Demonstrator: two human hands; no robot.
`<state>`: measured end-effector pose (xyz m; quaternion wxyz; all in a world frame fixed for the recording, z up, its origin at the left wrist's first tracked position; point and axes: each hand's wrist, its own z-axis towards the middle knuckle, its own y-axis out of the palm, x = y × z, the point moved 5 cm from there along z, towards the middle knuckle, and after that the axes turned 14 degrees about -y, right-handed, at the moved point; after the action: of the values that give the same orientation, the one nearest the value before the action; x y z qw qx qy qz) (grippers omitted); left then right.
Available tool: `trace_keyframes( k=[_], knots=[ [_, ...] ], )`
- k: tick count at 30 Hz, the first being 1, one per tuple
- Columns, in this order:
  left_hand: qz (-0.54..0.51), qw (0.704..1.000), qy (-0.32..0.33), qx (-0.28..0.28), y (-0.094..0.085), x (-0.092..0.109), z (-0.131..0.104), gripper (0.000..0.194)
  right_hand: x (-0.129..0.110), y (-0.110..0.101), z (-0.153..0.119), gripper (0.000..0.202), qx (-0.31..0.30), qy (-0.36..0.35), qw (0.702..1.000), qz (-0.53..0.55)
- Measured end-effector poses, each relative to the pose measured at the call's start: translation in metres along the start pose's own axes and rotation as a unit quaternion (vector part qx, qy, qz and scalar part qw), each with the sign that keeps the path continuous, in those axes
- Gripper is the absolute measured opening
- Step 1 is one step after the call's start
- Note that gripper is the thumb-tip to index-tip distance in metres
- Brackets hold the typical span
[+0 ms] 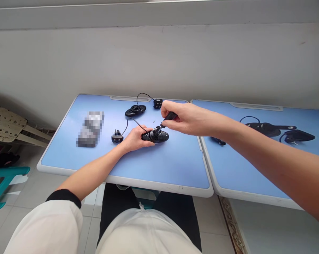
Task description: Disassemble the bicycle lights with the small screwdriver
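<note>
My left hand (136, 139) is closed round the near-left end of a black oval base (162, 137), steadying it on the blue tabletop. In my right hand (179, 114) is a screwdriver (171, 116) with a black handle, tilted down toward the raised joint on top of that base. Whether its tip sits in a screw is too small to tell. A thin black cable runs from the base to a small black block (117, 138) left of my left hand. Behind lies a similar oval base (135, 110), cabled to another small block (157, 103) near my right hand.
A pixelated item (90, 129) lies on the left of the desk (138, 168). Against its right side stands a second blue desk (244, 176), holding more black parts (264, 129) and a pointed black piece (299, 135). A teal stool (8, 180) is at floor left.
</note>
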<state>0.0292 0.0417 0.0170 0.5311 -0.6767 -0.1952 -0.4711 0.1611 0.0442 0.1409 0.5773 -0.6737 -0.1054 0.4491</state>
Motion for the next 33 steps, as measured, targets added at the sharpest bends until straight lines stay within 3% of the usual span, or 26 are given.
trace_keyframes(
  k=[4,6,8,13,18,22,24,28,31,33],
  knots=[
    [-0.008,1.000,-0.012,0.005,0.0002,-0.0037,0.0014,0.039,-0.0027,-0.0003,0.0033,0.029,0.018,0.036,0.998,-0.045],
    [-0.003,1.000,-0.020,0.005,0.0004,-0.0043,0.0017,0.038,-0.0041,-0.0013,0.0052,0.025,0.023,0.030,0.998,-0.047],
    [0.001,1.000,-0.020,0.007,0.0000,-0.0032,0.0016,0.036,-0.0047,-0.0023,0.0061,0.016,0.005,0.015,0.999,-0.043],
    [0.005,1.000,-0.005,0.007,-0.0004,-0.0006,0.0012,0.032,-0.0064,-0.0020,0.0062,0.016,-0.058,0.016,0.996,-0.063],
    [0.023,1.000,-0.005,0.020,-0.0014,-0.0008,0.0018,0.032,-0.0098,-0.0033,0.0074,0.006,-0.008,0.062,0.991,-0.121],
    [0.018,1.000,-0.003,0.015,-0.0015,-0.0003,0.0016,0.035,-0.0102,-0.0023,0.0040,0.017,-0.027,0.053,0.995,-0.076],
    [0.016,1.000,-0.001,0.012,-0.0013,-0.0008,0.0018,0.037,-0.0098,-0.0034,0.0029,0.009,-0.032,0.050,0.994,-0.093],
    [0.010,1.000,-0.008,0.012,-0.0015,-0.0030,0.0027,0.043,-0.0084,-0.0053,0.0035,0.022,-0.017,0.058,0.988,-0.143],
    [0.014,1.000,-0.009,0.010,-0.0015,-0.0025,0.0028,0.042,-0.0088,-0.0052,0.0031,0.007,-0.013,0.043,0.993,-0.106],
    [0.018,1.000,-0.004,0.008,-0.0015,-0.0015,0.0025,0.038,-0.0092,-0.0058,0.0021,0.012,-0.013,0.038,0.996,-0.082]
  ],
)
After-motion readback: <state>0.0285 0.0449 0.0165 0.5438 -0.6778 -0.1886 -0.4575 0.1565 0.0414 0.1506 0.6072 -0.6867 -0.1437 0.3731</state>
